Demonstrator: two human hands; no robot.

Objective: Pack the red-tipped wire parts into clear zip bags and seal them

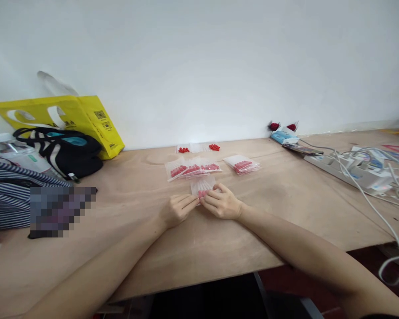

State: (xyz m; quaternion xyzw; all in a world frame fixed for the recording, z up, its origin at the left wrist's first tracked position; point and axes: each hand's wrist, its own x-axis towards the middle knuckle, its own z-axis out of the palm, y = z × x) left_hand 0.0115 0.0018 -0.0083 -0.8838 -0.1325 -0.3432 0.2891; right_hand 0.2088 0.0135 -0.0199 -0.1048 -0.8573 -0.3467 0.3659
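A small clear plastic bag [201,182] lies on the table between my hands, with red pieces and thin white stick-like shapes showing in it. My left hand [178,210] is closed, its fingertips pinching the bag's near left corner. From the right, my right hand [223,204] has its fingers bent over the red pieces and pressed together at the near edge of the bag. Just beyond, several similar bags [193,168] overlap in a row. A separate stack of bags [242,164] sits to their right. Farther back are two small clusters of bright red pieces [183,150].
Against the wall at the left stand a yellow bag [109,137], a black bag [83,157] and a striped cloth item [6,190]. Power strips [359,175] with tangled white cables spread over the right side. A blue packet [285,135] lies near two dark red flowers.
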